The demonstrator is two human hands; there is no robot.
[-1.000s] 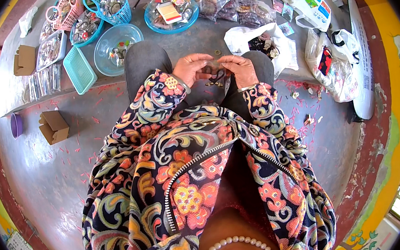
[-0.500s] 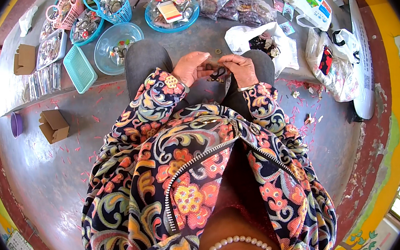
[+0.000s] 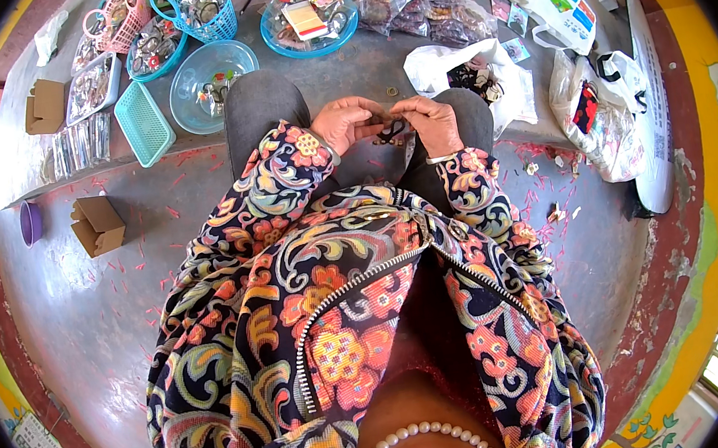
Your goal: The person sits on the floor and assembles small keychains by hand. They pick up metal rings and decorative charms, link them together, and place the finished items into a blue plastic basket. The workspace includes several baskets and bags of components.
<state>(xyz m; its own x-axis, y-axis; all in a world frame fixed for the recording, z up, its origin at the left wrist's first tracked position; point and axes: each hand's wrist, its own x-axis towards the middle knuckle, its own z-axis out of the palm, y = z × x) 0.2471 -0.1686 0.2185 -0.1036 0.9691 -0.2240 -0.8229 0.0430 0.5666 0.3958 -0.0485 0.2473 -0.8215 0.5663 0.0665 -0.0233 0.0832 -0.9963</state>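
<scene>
My left hand (image 3: 347, 124) and my right hand (image 3: 433, 127) meet between my knees, fingers closed in pinches. Between them is a small clear plastic bag (image 3: 400, 148) with dark, looped pieces (image 3: 390, 132) showing in its upper part. The right fingers pinch the bag's top edge. The left fingertips are pressed together at its other side, and the exact grip there is partly hidden. A small brassy ring (image 3: 392, 93) lies on the grey surface just beyond my fingers.
Beyond my knees stand a clear blue bowl (image 3: 187, 111), a turquoise basket (image 3: 137, 142) and a blue tray (image 3: 277, 44). Filled plastic bags (image 3: 465, 27) and a white bag (image 3: 434, 59) of dark pieces lie right of them. A cardboard box (image 3: 101, 238) sits on the floor.
Both hands have shifted only slightly. The left fingers have drawn a little closer to the right fingertips at the bag's top.
</scene>
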